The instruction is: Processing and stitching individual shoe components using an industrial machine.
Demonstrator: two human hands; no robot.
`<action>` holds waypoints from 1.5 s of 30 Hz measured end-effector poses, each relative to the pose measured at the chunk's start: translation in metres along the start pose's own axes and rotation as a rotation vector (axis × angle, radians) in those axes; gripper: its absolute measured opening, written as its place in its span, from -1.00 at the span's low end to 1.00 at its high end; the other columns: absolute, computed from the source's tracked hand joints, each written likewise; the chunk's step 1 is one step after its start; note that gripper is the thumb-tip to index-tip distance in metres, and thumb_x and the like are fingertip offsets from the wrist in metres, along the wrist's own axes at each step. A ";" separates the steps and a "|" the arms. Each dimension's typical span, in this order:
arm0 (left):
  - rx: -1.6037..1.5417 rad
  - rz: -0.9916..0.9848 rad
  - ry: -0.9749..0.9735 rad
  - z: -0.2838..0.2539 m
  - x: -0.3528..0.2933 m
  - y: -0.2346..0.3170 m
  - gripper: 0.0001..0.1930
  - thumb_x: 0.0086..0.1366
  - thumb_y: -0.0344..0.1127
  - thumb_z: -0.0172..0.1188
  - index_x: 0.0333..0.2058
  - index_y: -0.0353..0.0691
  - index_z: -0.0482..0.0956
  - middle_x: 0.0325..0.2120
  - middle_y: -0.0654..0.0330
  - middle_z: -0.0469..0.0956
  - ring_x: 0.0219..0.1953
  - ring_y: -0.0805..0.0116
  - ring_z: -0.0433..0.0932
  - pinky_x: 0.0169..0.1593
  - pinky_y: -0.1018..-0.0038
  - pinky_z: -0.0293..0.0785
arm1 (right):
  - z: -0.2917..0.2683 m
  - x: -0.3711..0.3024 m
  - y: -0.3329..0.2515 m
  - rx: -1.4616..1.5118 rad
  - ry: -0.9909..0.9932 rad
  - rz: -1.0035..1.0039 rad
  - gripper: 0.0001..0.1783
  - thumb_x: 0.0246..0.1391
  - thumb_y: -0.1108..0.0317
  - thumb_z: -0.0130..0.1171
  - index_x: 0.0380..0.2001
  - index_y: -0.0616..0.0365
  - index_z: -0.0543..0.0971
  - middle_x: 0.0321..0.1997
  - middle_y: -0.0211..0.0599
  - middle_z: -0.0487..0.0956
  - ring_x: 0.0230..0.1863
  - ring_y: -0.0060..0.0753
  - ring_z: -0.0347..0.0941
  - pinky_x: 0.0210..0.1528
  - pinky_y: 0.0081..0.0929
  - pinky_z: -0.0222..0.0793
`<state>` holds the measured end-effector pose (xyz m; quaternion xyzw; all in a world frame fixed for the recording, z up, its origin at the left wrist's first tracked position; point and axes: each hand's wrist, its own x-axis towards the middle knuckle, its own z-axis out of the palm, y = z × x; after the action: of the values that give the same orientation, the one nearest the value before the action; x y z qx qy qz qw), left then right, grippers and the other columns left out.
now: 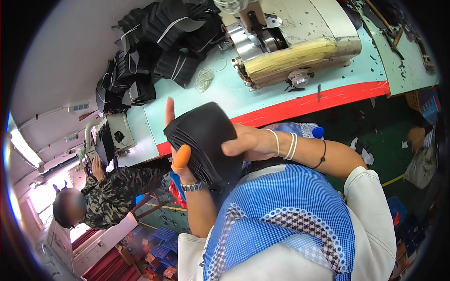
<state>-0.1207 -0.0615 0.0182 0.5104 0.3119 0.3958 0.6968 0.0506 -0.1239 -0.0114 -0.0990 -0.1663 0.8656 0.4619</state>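
Observation:
Between my two hands is a thick stack of flat black pieces, held up in front of my blue checked apron. My left hand grips its left side, with an orange finger cot on the thumb and one finger stretched up past the edge. The other left fingers are hidden behind the stack. My right hand clasps the right side, thumb pressed on the top face and fingers out of sight underneath. White elastic bands circle my right wrist; a metal watch is on my left.
Banded bundles of black pieces pile up on the pale green table, beside a coil of white bands. A machine with a yellow-covered side stands at the back. At left, a person in camouflage works at another machine.

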 end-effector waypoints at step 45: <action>0.256 -0.919 -0.465 0.033 0.195 -0.035 -0.67 0.42 -0.25 0.05 -0.13 -0.48 0.56 -0.20 0.06 0.63 -0.18 0.39 0.62 -0.07 0.51 0.52 | -0.057 -0.050 -0.063 -0.141 1.047 -0.315 -0.68 0.12 0.38 0.24 -0.14 0.42 0.56 -0.19 -0.27 0.62 -0.21 -0.60 0.52 -0.12 -0.61 0.44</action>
<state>0.0106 0.0868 -0.0119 0.4763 0.3867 -0.1154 0.7812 0.1448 -0.1214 -0.0393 -0.5209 0.0152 0.6080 0.5990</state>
